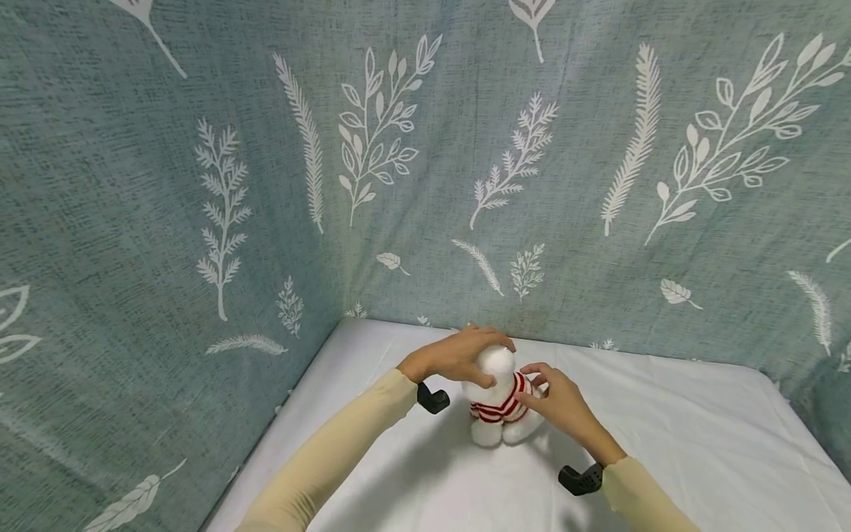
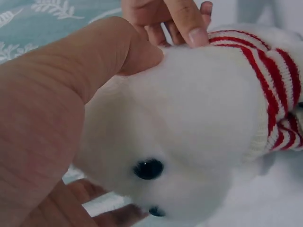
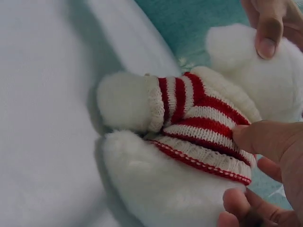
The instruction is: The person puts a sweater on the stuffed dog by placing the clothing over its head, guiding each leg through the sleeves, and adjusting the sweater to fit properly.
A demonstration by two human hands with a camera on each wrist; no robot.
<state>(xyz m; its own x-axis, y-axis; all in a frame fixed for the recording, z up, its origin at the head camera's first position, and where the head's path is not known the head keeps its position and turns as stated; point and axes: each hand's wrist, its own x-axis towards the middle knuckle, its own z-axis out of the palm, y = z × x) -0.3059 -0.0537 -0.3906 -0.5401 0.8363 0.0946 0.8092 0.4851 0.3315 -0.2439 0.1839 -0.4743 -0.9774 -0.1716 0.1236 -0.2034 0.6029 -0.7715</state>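
A white plush toy point(image 1: 487, 434) in a red-and-white striped knit sweater point(image 3: 203, 125) sits upright on the white surface. Its head, with two black eyes, tilts into my left hand point(image 1: 462, 356). That hand grips the head, thumb on one side and fingers round the other, as the left wrist view shows. My right hand point(image 1: 564, 403) holds the body from the side and back. Its thumb point(image 3: 265, 139) presses on the sweater, while the other fingers curl behind the toy, partly hidden. The furry legs point(image 3: 156, 184) rest on the white cloth.
White cloth point(image 1: 665, 428) covers the surface under the toy. Blue-green fabric point(image 1: 425, 185) printed with white leaves hangs behind and along the left side. A black wrist mount point(image 1: 433, 400) is on the left wrist, another black mount point(image 1: 580, 479) on the right.
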